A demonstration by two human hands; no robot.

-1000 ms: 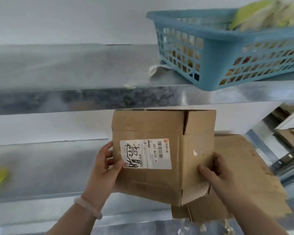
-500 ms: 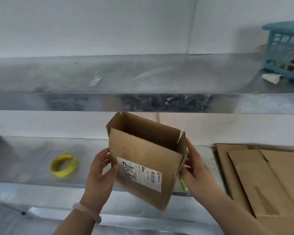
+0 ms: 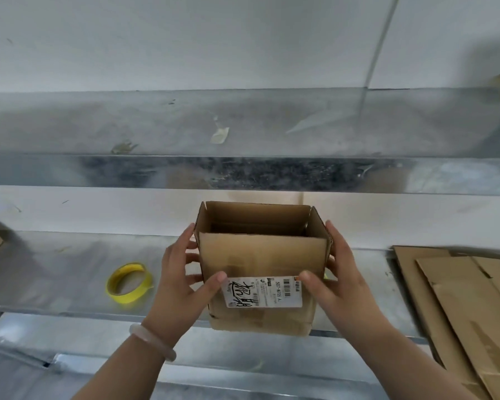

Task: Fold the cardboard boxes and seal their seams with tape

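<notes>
Gripped between left hand (image 3: pixel 182 284) and right hand (image 3: pixel 341 284): cardboard box (image 3: pixel 260 252), probably light yet crushable (best held by side walls).

The box (image 3: pixel 260 255) sits in the middle, over the near edge of the lower shelf (image 3: pixel 55 269), with its open top upward. The left hand (image 3: pixel 182 287) grips its left side and the right hand (image 3: pixel 338 284) its right, both thumbs on the near face beside the label (image 3: pixel 263 293). The tape roll (image 3: pixel 129 282) lies on the shelf left of the left hand, apart from it. Flattened cardboard sheets (image 3: pixel 459 307) lie stacked on the right. Above and farther back runs the upper shelf (image 3: pixel 156 125), with a scrap (image 3: pixel 220 135) on it.
</notes>
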